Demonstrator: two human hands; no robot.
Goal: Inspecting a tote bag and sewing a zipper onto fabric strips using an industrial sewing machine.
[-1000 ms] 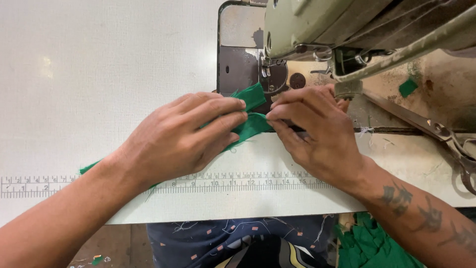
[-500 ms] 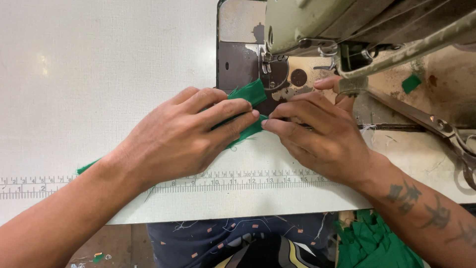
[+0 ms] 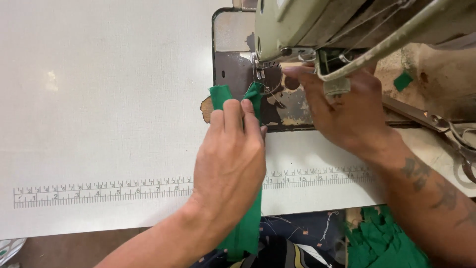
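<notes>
Left hand (image 3: 229,164) flat on green fabric strip (image 3: 248,226), fingers (image 3: 233,111) extended and together, pressing — not gripping — the strip onto the white table (image 3: 99,99). Strip running from the table's near edge up to the presser foot (image 3: 261,74) of the sewing machine (image 3: 317,25). Right hand (image 3: 347,109) beside the needle area, fingers partly hidden under the machine head — grasp cannot be told. Scissors (image 3: 446,129) at far right; printed ruler (image 3: 99,191) along the table front.

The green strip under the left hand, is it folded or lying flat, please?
Folded at its far end: the green strip shows two ends side by side beyond the left hand, which presses it to the table.
</notes>
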